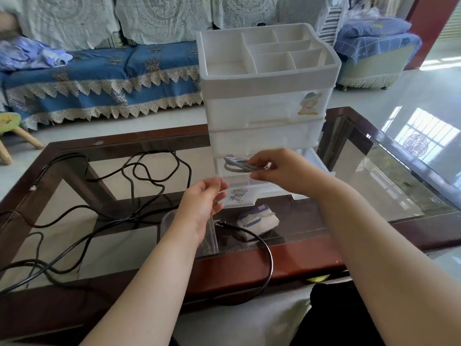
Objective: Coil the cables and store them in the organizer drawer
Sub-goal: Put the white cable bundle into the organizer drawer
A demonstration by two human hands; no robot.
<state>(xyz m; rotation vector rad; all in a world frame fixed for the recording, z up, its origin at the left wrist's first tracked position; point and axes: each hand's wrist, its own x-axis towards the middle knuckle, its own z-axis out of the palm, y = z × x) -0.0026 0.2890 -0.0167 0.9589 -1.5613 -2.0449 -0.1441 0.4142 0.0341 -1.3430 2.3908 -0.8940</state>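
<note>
- Setting: a living room with a blue patterned sofa cover trimmed in lace [99,78]; in front of it a glass-topped coffee table with a dark red-brown wooden frame [249,265].
- White translucent plastic organizer with a divided top tray and stacked drawers [264,96], standing on the table; its bottom drawer with a cartoon sticker [239,196] is pulled out toward the person.
- Long black cable [149,171], uncoiled, sprawling in loose loops over the table's left half, one end arcing past the near edge.
- Small clear plastic container [164,228] and a blue-and-white packet [258,221], lying near the drawer front.
- Coiled grey cable [237,166], held just above the open drawer.
- Right hand [282,168]: fingers pinched around the grey coil.
- Left hand [202,201]: at the drawer's front corner; fingers loosely curled, whether they grip it cannot be told.
- Risk, as judged: the coil appears unsecured, so it may spring open on release and catch the drawer when it closes.
</note>
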